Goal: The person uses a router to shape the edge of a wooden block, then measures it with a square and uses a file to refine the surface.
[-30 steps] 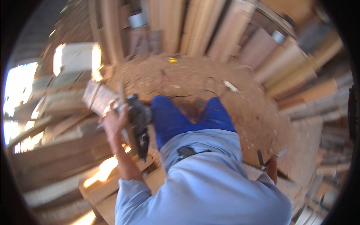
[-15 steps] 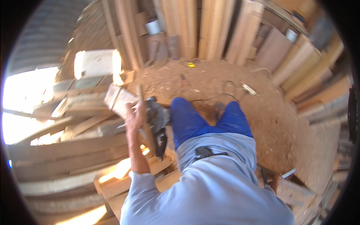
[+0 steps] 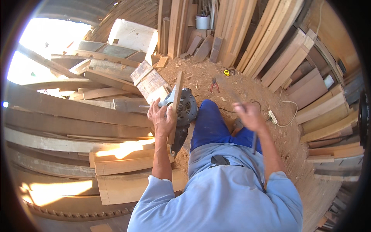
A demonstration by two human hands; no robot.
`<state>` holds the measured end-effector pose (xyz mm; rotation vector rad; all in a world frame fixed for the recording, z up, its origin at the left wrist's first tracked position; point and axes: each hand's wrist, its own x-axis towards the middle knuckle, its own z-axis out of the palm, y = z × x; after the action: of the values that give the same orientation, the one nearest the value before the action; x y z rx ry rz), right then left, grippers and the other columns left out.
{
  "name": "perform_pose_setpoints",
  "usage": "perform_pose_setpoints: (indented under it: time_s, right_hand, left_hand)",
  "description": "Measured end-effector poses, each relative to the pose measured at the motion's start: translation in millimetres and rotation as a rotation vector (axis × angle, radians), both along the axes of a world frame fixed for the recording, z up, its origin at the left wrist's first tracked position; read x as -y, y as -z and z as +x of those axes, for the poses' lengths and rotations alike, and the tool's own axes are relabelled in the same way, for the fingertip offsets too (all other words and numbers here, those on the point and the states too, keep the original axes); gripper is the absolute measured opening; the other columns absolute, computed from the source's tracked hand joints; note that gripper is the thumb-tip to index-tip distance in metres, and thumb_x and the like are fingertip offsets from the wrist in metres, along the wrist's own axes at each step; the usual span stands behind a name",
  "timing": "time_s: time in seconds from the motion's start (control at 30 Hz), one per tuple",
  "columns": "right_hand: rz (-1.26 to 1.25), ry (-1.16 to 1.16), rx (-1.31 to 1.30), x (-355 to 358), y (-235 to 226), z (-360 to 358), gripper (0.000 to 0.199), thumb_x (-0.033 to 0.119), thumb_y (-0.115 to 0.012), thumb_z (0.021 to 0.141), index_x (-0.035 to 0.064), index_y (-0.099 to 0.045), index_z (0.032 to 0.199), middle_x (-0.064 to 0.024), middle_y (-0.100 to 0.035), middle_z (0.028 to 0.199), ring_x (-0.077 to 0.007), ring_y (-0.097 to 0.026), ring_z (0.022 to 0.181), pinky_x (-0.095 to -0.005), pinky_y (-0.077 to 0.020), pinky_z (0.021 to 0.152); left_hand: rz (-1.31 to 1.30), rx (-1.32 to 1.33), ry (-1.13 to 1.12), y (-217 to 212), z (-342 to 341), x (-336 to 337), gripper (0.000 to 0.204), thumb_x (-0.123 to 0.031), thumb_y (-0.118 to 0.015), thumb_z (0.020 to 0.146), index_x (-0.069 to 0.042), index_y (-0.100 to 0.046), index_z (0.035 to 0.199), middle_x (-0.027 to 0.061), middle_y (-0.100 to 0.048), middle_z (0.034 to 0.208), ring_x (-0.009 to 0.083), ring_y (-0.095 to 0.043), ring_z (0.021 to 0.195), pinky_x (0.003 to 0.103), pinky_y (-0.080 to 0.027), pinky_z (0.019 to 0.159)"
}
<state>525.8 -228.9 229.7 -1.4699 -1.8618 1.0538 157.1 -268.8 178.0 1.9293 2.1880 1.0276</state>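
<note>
My left hand [image 3: 161, 119] is closed on a narrow upright wooden strip [image 3: 176, 96], its fingers bent at the strip's left face. Against the strip's right side stands a grey and black power tool [image 3: 187, 106] with a round vented housing and a dark handle below; it looks like a circular saw. A thin metal rod [image 3: 144, 106] pokes out left of the fingers. Above my right thigh, my right hand [image 3: 250, 116] is closed round a slim dark bar-like tool [image 3: 254, 142], blurred by motion, so its kind is unclear.
Red-handled pliers [image 3: 214, 85], a yellow tape measure [image 3: 227, 72] and a white power strip [image 3: 273, 117] with its cord lie on the dirt floor. Stacked planks [image 3: 77, 120] fill the left. Upright boards [image 3: 239, 31] lean at the back, near a white bucket [image 3: 202, 22].
My right hand has come up from low on the right to above my thigh, bringing the dark tool. The left hand stays by the strip, while the whole view has shifted.
</note>
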Motion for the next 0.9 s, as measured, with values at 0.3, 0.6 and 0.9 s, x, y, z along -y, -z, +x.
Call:
perform_pose_setpoints:
  time_s: [0.3,0.6,0.9]
  right_hand:
    - [0.065,-0.435,0.125,15.0,4.9,-169.1,0.06,0.017,-0.066,0.089,0.0003,-0.048,0.144,-0.0272,-0.071,0.096,-0.0432,-0.07,0.087,-0.052,-0.0561,0.078]
    - [0.057,-0.367,0.121,20.3,10.8,-178.2,0.064,0.016,-0.067,0.087,0.003,-0.046,0.145,-0.0252,-0.071,0.093,-0.0457,-0.068,0.086,-0.0537,-0.0539,0.077]
    - [0.05,-0.44,0.167,20.0,7.2,-181.7,0.065,0.017,-0.066,0.087,-0.0009,-0.044,0.146,-0.0244,-0.072,0.092,-0.0443,-0.07,0.086,-0.0535,-0.0553,0.078]
  left_hand:
    - [-0.112,0.021,0.134,5.0,-6.5,8.9,0.036,-0.034,-0.068,0.09,-0.011,-0.074,0.118,0.0245,-0.04,0.155,0.0475,-0.02,0.15,0.06,-0.018,0.121]
    - [-0.175,0.061,0.151,-4.4,-4.1,7.9,0.042,-0.027,-0.07,0.085,-0.008,-0.07,0.123,0.0303,-0.026,0.161,0.0519,-0.013,0.151,0.062,-0.017,0.12]
    - [-0.067,0.098,0.172,-0.3,-6.1,0.7,0.04,-0.026,-0.072,0.077,-0.011,-0.067,0.113,0.0268,-0.044,0.149,0.0468,-0.022,0.15,0.059,-0.014,0.122]
